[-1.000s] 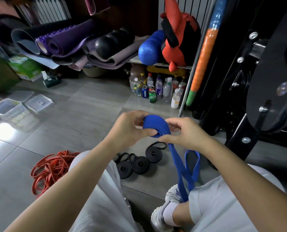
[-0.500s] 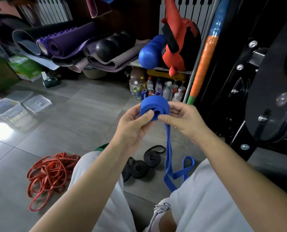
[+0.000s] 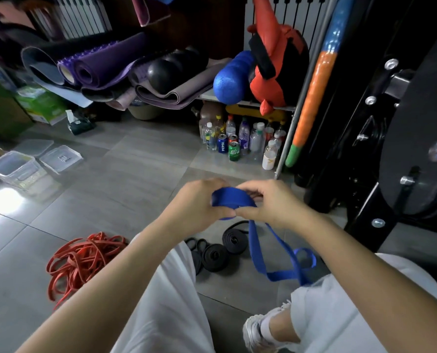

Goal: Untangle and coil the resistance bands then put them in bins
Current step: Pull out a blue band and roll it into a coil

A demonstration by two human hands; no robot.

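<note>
Our left hand [image 3: 197, 206] and right hand [image 3: 272, 203] both grip the half-coiled blue band [image 3: 231, 200] above the floor [image 3: 135, 174], fingers hiding much of it; its tail drapes onto our right knee [image 3: 339, 301]. Our left knee [image 3: 176, 276] partly covers the black coils [image 3: 234, 240].

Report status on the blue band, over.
Left hand and right hand both gripping the blue band, part coiled, rest hanging loose to the lap. Black coils and red bands on the floor below, untouched. Nothing blocking the hands.
</note>
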